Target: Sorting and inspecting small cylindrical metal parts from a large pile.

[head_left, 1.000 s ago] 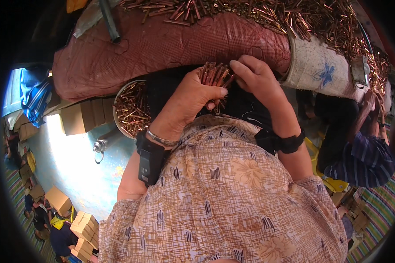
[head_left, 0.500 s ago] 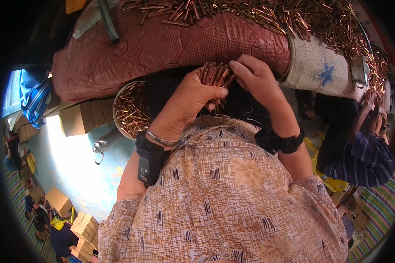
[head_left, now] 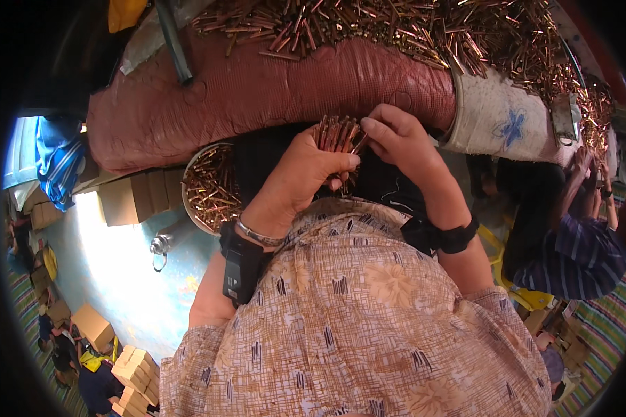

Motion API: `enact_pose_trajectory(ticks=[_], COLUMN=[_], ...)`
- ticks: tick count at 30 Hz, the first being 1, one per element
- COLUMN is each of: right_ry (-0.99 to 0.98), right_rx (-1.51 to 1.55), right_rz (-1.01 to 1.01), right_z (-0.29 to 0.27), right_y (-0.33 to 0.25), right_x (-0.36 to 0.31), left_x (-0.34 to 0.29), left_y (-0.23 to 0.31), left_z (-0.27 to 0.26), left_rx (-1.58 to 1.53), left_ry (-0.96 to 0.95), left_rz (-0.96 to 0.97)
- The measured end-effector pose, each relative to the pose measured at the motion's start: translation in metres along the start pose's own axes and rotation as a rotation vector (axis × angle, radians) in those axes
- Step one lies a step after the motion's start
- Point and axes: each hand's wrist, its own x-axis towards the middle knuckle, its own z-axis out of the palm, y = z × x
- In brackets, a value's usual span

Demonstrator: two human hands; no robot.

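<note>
My left hand (head_left: 309, 158) is wrapped round a bundle of thin copper-coloured metal rods (head_left: 338, 132), its thumb laid across them and their ends sticking up. At the bundle's right edge, my right hand (head_left: 398, 139) has its fingers curled and thumb pressed in, pinching one slanting rod (head_left: 359, 144). Both hands are above my lap, just in front of the red padded edge (head_left: 271, 90). Beyond that edge spreads a large heap of similar rods (head_left: 396, 28). A round tub (head_left: 186, 182) full of rods stands left of my left forearm.
A white cloth roll (head_left: 480, 111) continues the padded edge to the right, where another person in a striped shirt (head_left: 577, 257) reaches into the heap. Left are cardboard boxes (head_left: 126, 200), a metal flask (head_left: 161, 243) and stacked small cartons (head_left: 135, 368).
The view has shifted slightly, so the padded edge and heap sit a little lower. My hands keep nearly the same hold on the bundle; the right fingers have moved little.
</note>
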Motion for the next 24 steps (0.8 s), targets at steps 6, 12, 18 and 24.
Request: enact_pose_trajectory(ticks=[6,12,18,24], right_ry=[0.017,0.011,0.251,0.501], right_rx=[0.213,0.022,-0.510,-0.796], right_rz=[0.106,0.108,-0.232,-0.505], right_z=[-0.010,-0.021,-0.016,-0.031], right_y=[-0.001,-0.007,-0.013,-0.022], right_x=[0.000,-0.001,0.021,0.079], left_x=[-0.002,0.000,0.006,0.008], left_y=[0.006,0.003,0.002,0.001], left_z=[0.000,-0.006,-0.012,-0.013], left_rx=[-0.022,-0.105,-0.098,-0.071], left_ry=[0.075,0.174,0.153,0.139], left_rz=[-0.023,-0.012,-0.028,-0.043])
